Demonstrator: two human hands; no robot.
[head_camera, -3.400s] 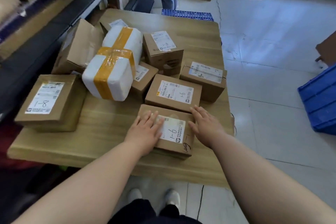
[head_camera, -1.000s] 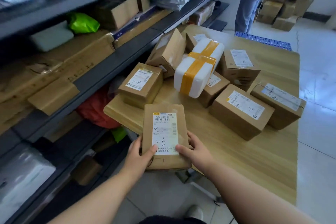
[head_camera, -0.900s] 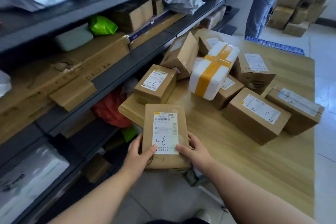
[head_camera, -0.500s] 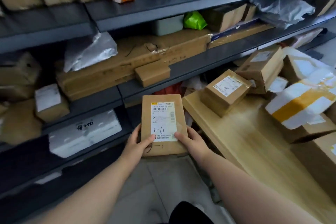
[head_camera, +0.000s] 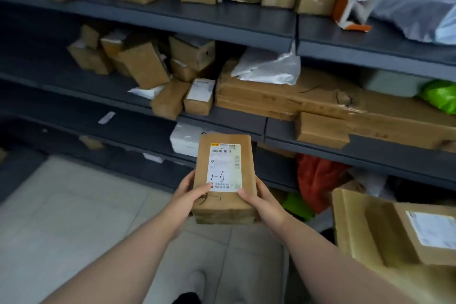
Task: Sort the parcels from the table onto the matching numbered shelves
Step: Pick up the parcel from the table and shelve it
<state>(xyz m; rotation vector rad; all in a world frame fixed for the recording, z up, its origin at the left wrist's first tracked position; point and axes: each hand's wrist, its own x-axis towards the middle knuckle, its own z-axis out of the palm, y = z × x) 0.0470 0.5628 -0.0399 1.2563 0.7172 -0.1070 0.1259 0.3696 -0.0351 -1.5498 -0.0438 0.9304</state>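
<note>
I hold a flat brown cardboard parcel (head_camera: 223,153) in front of me, its white label hand-marked "1-6". My left hand (head_camera: 188,194) grips its lower left edge with the thumb on the label. My right hand (head_camera: 265,201) grips its lower right edge, thumb on top. The parcel is in the air in front of dark grey shelves (head_camera: 222,22) stacked with brown boxes. At the lower right, the corner of the wooden table (head_camera: 350,242) shows with one labelled box (head_camera: 404,232) on it.
The middle shelf (head_camera: 93,96) holds several small brown boxes, a long flat carton (head_camera: 308,96) and a grey poly bag (head_camera: 269,66). A white box (head_camera: 183,139) sits on the lower shelf behind the parcel. A red bag (head_camera: 318,177) lies low at right. Pale floor tiles lie below.
I lifted the 1-6 parcel off the table and turned left with it; the view has swung from the table to the shelves, and both hands keep their grip.
</note>
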